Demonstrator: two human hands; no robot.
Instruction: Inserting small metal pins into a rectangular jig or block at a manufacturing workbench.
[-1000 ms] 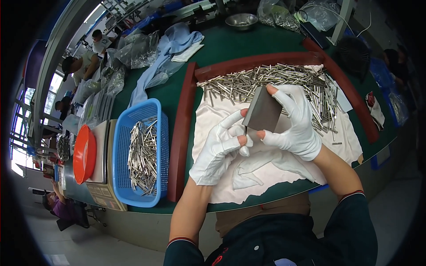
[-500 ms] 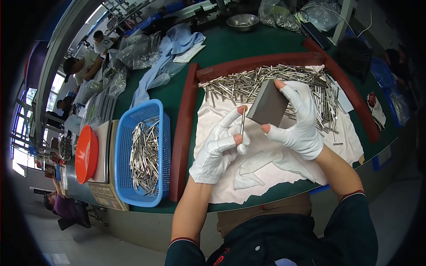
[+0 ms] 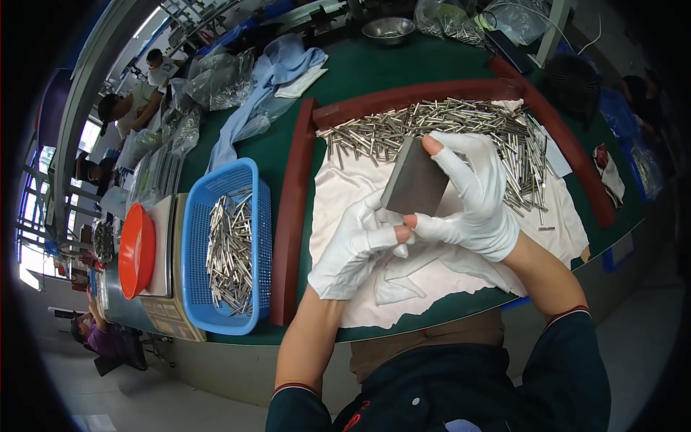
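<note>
A dark grey rectangular block (image 3: 416,180) is gripped by its edges between the thumb and fingers of my gloved right hand (image 3: 471,198). Close against its lower left side is my left hand (image 3: 356,248), in a white glove with bare fingertips, its thumb near the right thumb. The slim metal pin that this hand pinched a moment before is now hidden behind the block and fingers. Beyond both hands, many shiny metal pins (image 3: 446,115) lie in a loose heap on a pale cloth (image 3: 335,194). A crumpled white cloth (image 3: 399,277) rests under my wrists.
Dark red bars (image 3: 291,216) frame the cloth on the green table. On the left stand a blue basket (image 3: 263,216) of pins, then an orange-red bowl (image 3: 137,248) on a scale. A metal bowl (image 3: 389,30) and plastic bags sit at the back. Other people are at the far left.
The block has moved left and slightly down, meeting my left hand. The pin between my left fingers has gone out of sight behind it.
</note>
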